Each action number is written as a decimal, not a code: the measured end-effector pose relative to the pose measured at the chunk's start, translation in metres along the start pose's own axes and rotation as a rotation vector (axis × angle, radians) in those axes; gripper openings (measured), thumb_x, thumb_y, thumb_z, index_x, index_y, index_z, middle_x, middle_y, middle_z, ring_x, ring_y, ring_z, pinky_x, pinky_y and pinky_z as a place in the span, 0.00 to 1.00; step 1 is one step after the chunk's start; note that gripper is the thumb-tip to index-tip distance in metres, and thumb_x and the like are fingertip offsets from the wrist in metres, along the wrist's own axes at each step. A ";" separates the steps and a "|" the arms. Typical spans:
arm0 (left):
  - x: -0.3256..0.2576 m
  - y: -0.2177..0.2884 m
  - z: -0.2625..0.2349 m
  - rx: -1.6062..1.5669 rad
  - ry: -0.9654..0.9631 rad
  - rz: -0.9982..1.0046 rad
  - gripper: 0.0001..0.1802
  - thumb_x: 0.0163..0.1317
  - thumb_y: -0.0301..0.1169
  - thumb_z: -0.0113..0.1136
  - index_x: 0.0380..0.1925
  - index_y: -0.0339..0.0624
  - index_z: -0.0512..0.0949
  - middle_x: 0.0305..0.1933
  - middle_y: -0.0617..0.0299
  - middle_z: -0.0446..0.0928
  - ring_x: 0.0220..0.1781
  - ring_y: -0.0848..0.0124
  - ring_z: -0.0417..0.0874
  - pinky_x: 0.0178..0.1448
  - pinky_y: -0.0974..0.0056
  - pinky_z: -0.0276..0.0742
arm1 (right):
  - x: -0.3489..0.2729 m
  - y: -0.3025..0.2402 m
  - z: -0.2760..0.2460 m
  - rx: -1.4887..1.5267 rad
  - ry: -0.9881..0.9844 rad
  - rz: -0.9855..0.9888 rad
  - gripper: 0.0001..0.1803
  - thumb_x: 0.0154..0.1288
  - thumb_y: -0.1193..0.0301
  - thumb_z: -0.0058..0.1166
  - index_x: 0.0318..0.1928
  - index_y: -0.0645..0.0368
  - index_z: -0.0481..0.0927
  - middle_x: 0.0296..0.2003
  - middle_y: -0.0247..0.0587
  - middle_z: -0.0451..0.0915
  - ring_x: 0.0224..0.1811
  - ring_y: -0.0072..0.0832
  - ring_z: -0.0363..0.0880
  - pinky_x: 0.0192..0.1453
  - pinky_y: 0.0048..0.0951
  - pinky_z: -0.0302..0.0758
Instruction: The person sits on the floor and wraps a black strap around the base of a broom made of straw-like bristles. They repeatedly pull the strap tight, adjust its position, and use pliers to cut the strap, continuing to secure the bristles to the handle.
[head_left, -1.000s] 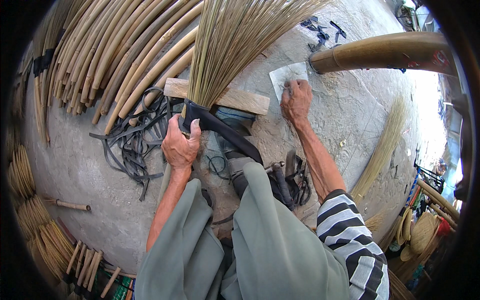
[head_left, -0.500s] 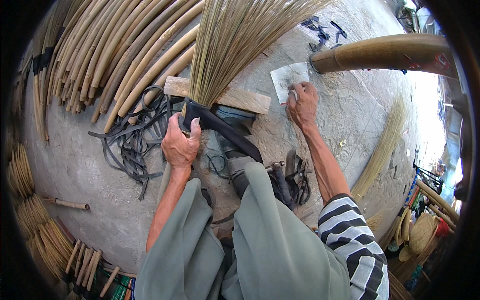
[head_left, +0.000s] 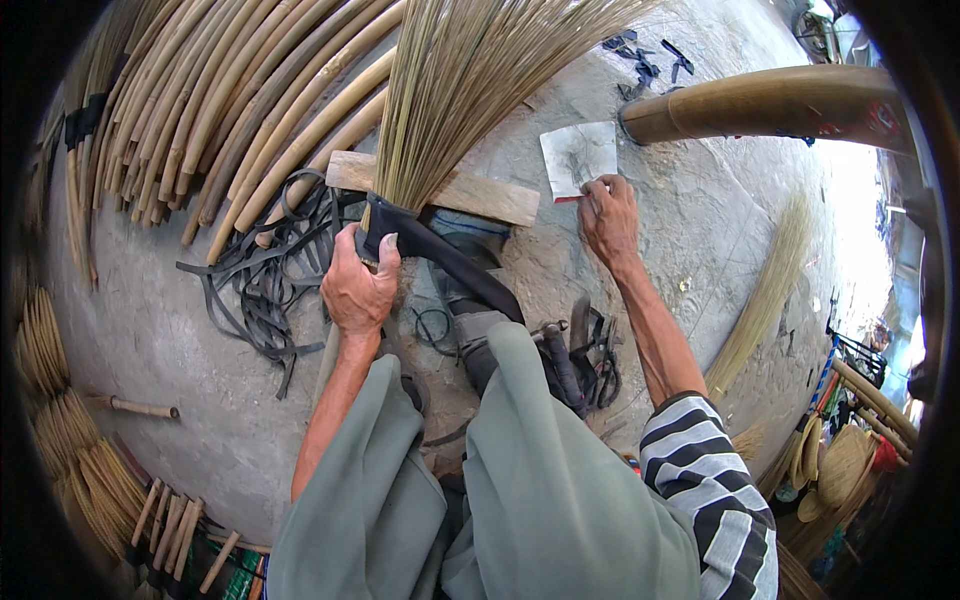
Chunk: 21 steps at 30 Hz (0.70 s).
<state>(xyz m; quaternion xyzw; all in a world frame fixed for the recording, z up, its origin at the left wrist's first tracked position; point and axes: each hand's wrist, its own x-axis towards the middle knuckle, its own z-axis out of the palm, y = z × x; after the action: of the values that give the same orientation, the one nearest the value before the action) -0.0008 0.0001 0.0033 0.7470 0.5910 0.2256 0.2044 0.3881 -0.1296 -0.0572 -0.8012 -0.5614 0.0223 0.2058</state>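
Note:
My left hand (head_left: 357,285) is wrapped round the neck of a straw broom (head_left: 465,90), thumb pressed on its black rubber binding. The broom's long stalks fan out to the far side, and their base rests over a wooden block (head_left: 490,196). From the neck a wide black rubber strip (head_left: 455,262) runs toward my knee. To the right, my right hand (head_left: 610,228) is closed with its fingertips pinched together, beside the near right corner of a white sheet of paper (head_left: 580,152) on the ground. Anything between those fingertips is too small to make out.
Many bamboo poles (head_left: 290,100) lie at the far left, beside a tangle of black rubber strips (head_left: 275,270). A thick bamboo trunk (head_left: 760,105) stands at the far right. Loose straw (head_left: 765,295) lies right of my arm; dark tools (head_left: 565,365) lie by my knee.
My right hand has drawn back toward me, off the paper to its near corner, uncovering dark marks on the sheet. My left hand keeps its grip on the broom.

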 end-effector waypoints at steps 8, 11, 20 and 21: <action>0.001 0.001 0.000 0.016 -0.017 -0.025 0.31 0.75 0.54 0.68 0.63 0.39 0.81 0.48 0.41 0.90 0.47 0.37 0.92 0.50 0.42 0.87 | 0.013 -0.019 0.021 0.123 0.053 0.034 0.07 0.70 0.72 0.68 0.46 0.57 0.87 0.48 0.49 0.83 0.53 0.52 0.82 0.58 0.51 0.79; 0.001 0.001 0.000 0.012 -0.006 -0.010 0.31 0.75 0.54 0.69 0.63 0.40 0.81 0.48 0.41 0.90 0.47 0.38 0.92 0.50 0.42 0.87 | 0.018 -0.022 0.025 0.157 0.056 0.045 0.07 0.70 0.72 0.68 0.47 0.58 0.87 0.48 0.49 0.83 0.53 0.52 0.82 0.58 0.51 0.79; 0.001 0.000 0.000 -0.021 0.011 0.015 0.30 0.75 0.53 0.69 0.62 0.39 0.81 0.48 0.41 0.90 0.46 0.37 0.92 0.49 0.43 0.87 | 0.037 -0.028 0.025 0.220 0.084 0.053 0.09 0.70 0.72 0.67 0.48 0.59 0.88 0.48 0.51 0.83 0.54 0.52 0.82 0.60 0.50 0.78; 0.001 0.000 0.000 -0.026 0.003 0.003 0.30 0.75 0.53 0.69 0.62 0.39 0.81 0.48 0.41 0.90 0.46 0.37 0.92 0.49 0.43 0.87 | 0.043 -0.029 0.026 0.215 0.097 0.038 0.09 0.70 0.72 0.67 0.48 0.58 0.88 0.47 0.50 0.84 0.54 0.51 0.82 0.60 0.50 0.78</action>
<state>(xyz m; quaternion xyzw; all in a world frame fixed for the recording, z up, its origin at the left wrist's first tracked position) -0.0005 0.0009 0.0030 0.7449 0.5871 0.2345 0.2129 0.3711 -0.0740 -0.0623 -0.7850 -0.5299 0.0475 0.3173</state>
